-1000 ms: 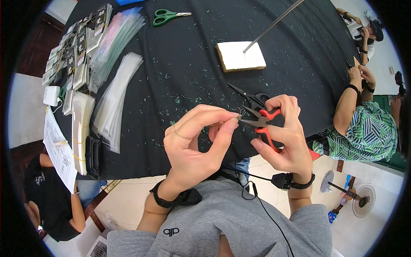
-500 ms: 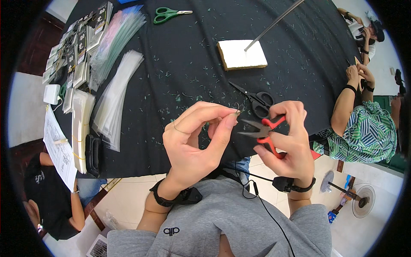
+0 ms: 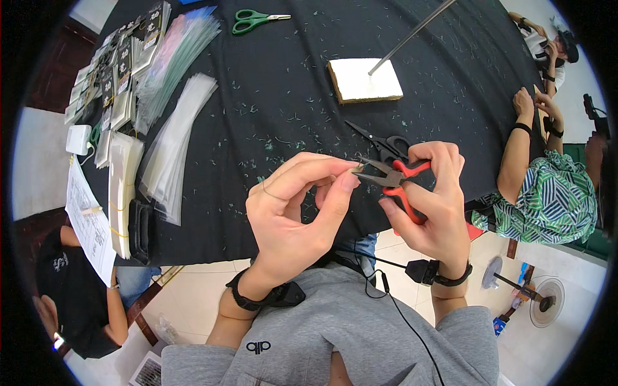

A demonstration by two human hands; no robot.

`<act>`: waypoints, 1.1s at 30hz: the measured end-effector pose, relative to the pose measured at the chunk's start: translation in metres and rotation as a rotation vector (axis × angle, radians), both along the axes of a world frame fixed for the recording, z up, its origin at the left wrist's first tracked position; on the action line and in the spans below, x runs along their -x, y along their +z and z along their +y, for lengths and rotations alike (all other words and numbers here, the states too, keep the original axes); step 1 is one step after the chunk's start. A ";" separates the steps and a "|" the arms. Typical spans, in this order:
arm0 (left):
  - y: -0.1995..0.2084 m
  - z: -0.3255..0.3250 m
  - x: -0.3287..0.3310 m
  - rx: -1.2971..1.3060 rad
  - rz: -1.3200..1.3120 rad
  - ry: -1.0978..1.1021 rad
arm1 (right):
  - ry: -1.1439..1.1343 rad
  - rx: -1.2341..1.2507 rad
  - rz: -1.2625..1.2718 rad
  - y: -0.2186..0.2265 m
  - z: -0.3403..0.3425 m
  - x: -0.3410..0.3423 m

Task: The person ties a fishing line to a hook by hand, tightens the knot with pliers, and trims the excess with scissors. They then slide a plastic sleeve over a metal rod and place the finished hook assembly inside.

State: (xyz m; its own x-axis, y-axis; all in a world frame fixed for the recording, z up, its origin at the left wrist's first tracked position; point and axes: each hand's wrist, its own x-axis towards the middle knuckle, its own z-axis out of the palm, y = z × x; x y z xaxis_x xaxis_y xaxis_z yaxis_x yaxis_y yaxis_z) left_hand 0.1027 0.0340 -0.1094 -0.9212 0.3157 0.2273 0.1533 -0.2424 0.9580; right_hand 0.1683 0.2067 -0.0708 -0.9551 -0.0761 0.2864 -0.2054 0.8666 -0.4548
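Note:
Thumb and forefinger of my left hand (image 3: 293, 206) pinch a tiny curved piece with thin line on it, which looks like a fish hook (image 3: 360, 161). A thin strand loops over the back of that hand near its knuckles. My right hand (image 3: 434, 206) is wrapped round the red handles of a pair of pliers (image 3: 393, 179). Their jaws are parted and their tips lie at the pinched piece, close to my left fingertips; whether they touch it I cannot tell. Just beyond the pliers lie black scissors (image 3: 389, 147), partly hidden by them.
A white-topped block (image 3: 365, 80) with a slanting metal rod (image 3: 412, 38) stands beyond my hands. Green scissors (image 3: 248, 21) lie at the far side. Clear plastic sleeves (image 3: 177, 151) and packets cover the left. Green clippings dot the black cloth (image 3: 270, 96). Other people sit at both sides.
The pliers in my right hand have moved left and slightly up, bringing their parted jaws to the piece at my left fingertips. My left hand has barely moved.

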 end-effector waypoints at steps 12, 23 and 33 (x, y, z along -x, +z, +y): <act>0.000 0.002 -0.001 -0.013 0.007 0.031 | -0.018 0.012 0.056 -0.007 -0.002 -0.001; 0.004 0.002 -0.003 0.042 -0.012 0.051 | -0.006 -0.005 0.146 -0.011 -0.002 -0.001; 0.005 0.001 -0.004 0.096 -0.044 0.068 | -0.044 -0.003 0.105 -0.012 -0.002 -0.005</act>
